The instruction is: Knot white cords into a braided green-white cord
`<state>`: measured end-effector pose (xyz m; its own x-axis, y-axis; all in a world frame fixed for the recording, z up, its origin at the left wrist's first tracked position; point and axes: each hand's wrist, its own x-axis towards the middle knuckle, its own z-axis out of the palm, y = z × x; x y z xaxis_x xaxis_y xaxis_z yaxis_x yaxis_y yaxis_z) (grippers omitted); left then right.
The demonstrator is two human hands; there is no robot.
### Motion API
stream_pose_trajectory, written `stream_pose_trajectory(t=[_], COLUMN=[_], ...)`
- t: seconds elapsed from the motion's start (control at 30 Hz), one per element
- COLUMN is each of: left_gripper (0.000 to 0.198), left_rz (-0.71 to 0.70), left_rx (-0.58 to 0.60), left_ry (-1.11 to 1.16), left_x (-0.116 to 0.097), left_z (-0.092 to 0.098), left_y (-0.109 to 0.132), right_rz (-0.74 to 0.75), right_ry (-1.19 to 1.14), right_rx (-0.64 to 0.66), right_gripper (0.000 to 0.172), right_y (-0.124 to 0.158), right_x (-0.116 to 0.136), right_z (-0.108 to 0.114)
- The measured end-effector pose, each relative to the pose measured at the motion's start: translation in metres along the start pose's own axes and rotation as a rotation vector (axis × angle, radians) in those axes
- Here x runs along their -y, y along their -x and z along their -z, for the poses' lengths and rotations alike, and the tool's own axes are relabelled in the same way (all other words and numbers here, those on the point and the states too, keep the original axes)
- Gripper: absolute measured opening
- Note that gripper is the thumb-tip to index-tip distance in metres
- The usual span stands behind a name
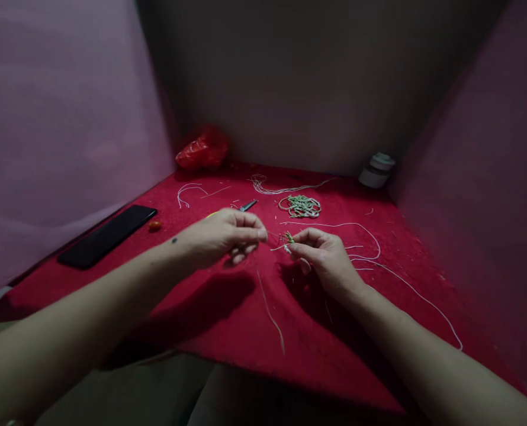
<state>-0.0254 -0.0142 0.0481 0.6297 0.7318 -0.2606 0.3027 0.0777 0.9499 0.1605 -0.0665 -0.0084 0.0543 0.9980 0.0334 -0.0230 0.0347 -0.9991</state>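
Over the red cloth, my right hand point(321, 254) pinches a small green and white knotted cord piece point(288, 239) between thumb and fingertips. Loose ends stick out of that piece toward the left. My left hand point(234, 234) is closed in a pinch on a thin thread point(272, 236), hard to see, that runs toward the knotted piece. Just behind the left hand, scissors point(248, 206) lie with the blade tips showing and the handle mostly covered. A pile of green and white braided cord point(301, 206) rests beyond both hands.
Long white cord point(379, 242) curves around on the right. A bundle of pale strings point(272, 189) lies at the back. A black phone point(108, 236) and a small orange-red object point(155, 225) are on the left. A red plastic bag point(203, 149) and a white container point(376, 170) stand by the back wall.
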Motion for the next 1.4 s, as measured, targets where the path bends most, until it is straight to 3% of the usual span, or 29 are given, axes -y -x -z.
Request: stream_pose_trajectory(t=[0.17,0.27,0.37,0.5,0.57,0.7,0.83,1.0,1.13,1.4], left_gripper=[0.014,0.012,0.018,0.024,0.017,0.014,0.012,0.011,0.013,0.015], left_rz=[-0.412,-0.644,-0.712,-0.588,-0.452,-0.241,-0.261,-0.260,-0.199,-0.120], left_rx=[-0.202,-0.242,-0.325,-0.531,-0.493,-0.257,-0.138,-0.152,-0.197,-0.162], left_ry=[-0.670,-0.881,-0.942,-0.656,-0.456,-0.244,-0.168,-0.114,-0.126,-0.094], left_x=[-0.041,-0.047,-0.041,-0.026,-0.020,-0.007,0.008,0.014,0.013,0.015], left_z=[-0.001,-0.013,-0.017,-0.013,-0.012,-0.022,-0.039,-0.042,-0.039,-0.039], left_y=[-0.019,-0.037,-0.053,-0.048,-0.036,-0.021,-0.028,-0.037,-0.034,-0.033], right_rz=[0.002,0.019,0.018,-0.051,-0.064,-0.065,-0.052,-0.070,-0.043,-0.030], right_ry=[-0.039,-0.071,-0.085,-0.162,-0.198,-0.205,-0.184,-0.243,-0.303,-0.258], right_rx=[0.054,0.077,0.095,0.116,0.127,0.106,0.102,0.113,0.040,-0.007], right_gripper=[0.016,0.023,0.017,0.022,0.024,0.028,0.027,0.028,0.027,0.027], right_y=[0.003,0.004,0.004,0.003,0.001,0.000,0.000,-0.002,-0.003,-0.004], right_x=[0.000,0.000,-0.002,-0.008,-0.011,-0.012,-0.013,-0.013,-0.013,-0.014], right_z=[-0.003,-0.004,-0.003,-0.002,-0.002,-0.002,-0.001,0.000,0.000,0.000])
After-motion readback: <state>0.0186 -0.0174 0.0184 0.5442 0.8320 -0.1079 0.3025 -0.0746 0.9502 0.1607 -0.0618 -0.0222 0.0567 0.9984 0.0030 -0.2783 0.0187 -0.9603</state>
